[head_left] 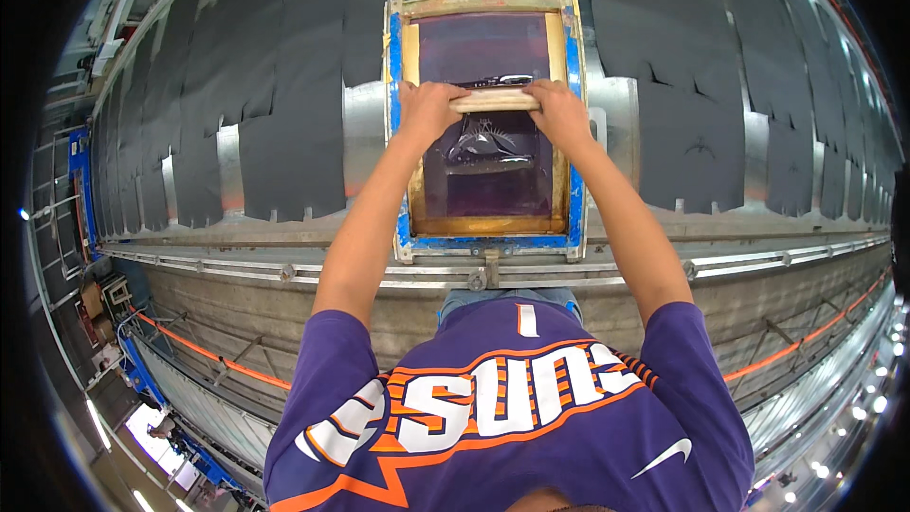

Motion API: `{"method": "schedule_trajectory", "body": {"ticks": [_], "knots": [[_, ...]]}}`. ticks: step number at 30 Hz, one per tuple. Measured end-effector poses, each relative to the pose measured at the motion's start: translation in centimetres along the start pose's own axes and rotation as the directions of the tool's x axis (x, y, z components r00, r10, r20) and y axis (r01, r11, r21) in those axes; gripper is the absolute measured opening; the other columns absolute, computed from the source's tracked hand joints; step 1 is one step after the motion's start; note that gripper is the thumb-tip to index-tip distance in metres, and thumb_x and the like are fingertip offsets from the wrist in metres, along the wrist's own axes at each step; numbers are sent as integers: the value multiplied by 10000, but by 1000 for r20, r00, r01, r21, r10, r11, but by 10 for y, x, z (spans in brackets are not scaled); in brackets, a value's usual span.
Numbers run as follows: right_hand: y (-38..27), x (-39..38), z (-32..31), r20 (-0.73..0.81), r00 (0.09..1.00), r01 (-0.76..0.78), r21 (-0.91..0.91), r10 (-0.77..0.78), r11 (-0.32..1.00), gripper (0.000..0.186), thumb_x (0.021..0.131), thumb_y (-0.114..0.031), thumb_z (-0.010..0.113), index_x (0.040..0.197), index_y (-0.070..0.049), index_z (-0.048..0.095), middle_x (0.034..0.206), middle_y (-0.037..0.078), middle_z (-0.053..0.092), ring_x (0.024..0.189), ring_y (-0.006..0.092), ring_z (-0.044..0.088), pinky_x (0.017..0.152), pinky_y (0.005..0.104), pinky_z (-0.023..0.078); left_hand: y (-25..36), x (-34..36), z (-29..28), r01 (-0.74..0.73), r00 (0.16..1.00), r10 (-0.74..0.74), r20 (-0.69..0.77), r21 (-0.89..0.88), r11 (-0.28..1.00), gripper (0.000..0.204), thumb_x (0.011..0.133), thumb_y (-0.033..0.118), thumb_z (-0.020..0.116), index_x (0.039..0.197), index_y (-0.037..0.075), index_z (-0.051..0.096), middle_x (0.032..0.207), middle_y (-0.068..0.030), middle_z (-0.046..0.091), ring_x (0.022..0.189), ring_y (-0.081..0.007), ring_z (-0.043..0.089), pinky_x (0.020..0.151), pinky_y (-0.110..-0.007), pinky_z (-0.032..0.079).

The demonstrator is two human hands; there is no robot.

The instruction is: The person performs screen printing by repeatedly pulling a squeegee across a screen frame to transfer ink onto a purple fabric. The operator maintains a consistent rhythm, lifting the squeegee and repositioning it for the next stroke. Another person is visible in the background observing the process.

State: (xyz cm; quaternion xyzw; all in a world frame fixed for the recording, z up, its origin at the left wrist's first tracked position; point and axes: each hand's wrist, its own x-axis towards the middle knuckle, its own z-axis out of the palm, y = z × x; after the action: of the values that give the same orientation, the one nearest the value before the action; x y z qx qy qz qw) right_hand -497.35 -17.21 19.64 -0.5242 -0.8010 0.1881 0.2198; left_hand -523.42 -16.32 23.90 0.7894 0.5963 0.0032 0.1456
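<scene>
My left hand [428, 112] grips the left end of a pale wooden squeegee [495, 100], and my right hand [557, 116] grips its right end. The squeegee lies across a screen-printing frame [573, 213], in its upper middle. The frame has a metal rim, blue tape along its edges, tan borders inside and a dark purple translucent mesh [488, 197]. Glossy dark ink [479, 150] spreads over the mesh below the squeegee, around a faint pale design, and more shows just above the squeegee.
A long table carries dark grey pieces [265, 66] in rows on both sides of the frame, with bare metal strips [756, 161] between them. A metal rail [616, 273] runs along the near edge. Orange tubing [227, 360] and other equipment [100, 313] stand beyond it.
</scene>
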Motion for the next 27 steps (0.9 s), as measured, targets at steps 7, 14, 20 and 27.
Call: {"method": "schedule_trajectory", "body": {"ticks": [7, 14, 20, 27], "knots": [[-47, -139, 3, 144, 988, -59, 62, 49, 996, 501, 735, -78, 782, 1222, -83, 663, 1243, 112, 643, 1119, 338, 627, 932, 431, 532, 31, -130, 50, -15, 997, 17, 75, -26, 1000, 457, 718, 147, 800, 1161, 250, 754, 1201, 58, 736, 1087, -176, 644, 920, -448, 423], [61, -103, -9, -144, 906, -328, 357, 398, 875, 597, 837, -361, 821, 1323, -77, 622, 1056, 114, 615, 864, 217, 579, 783, 359, 500, 41, -157, 58, -45, 985, 25, -168, -119, 992, 450, 723, 89, 770, 1153, 219, 751, 1221, 54, 729, 1104, -184, 625, 944, -418, 405], [87, -56, 4, -14, 801, -528, 458, 599, 716, 287, 954, -254, 666, 1192, -99, 702, 760, 119, 623, 666, 195, 564, 674, 362, 479, 48, -179, 68, -58, 978, 31, -205, -128, 990, 527, 734, 96, 758, 1245, 214, 707, 1323, 37, 679, 1183, -208, 596, 945, -413, 415], [9, -31, 4, -320, 780, -449, 313, 538, 837, 206, 975, -235, 626, 1084, -103, 741, 689, 104, 635, 627, 207, 578, 639, 393, 467, 24, -243, 65, -28, 967, -35, -251, -243, 970, 565, 732, 114, 761, 1283, 211, 682, 1351, 38, 655, 1250, -217, 567, 1002, -430, 382]]}}
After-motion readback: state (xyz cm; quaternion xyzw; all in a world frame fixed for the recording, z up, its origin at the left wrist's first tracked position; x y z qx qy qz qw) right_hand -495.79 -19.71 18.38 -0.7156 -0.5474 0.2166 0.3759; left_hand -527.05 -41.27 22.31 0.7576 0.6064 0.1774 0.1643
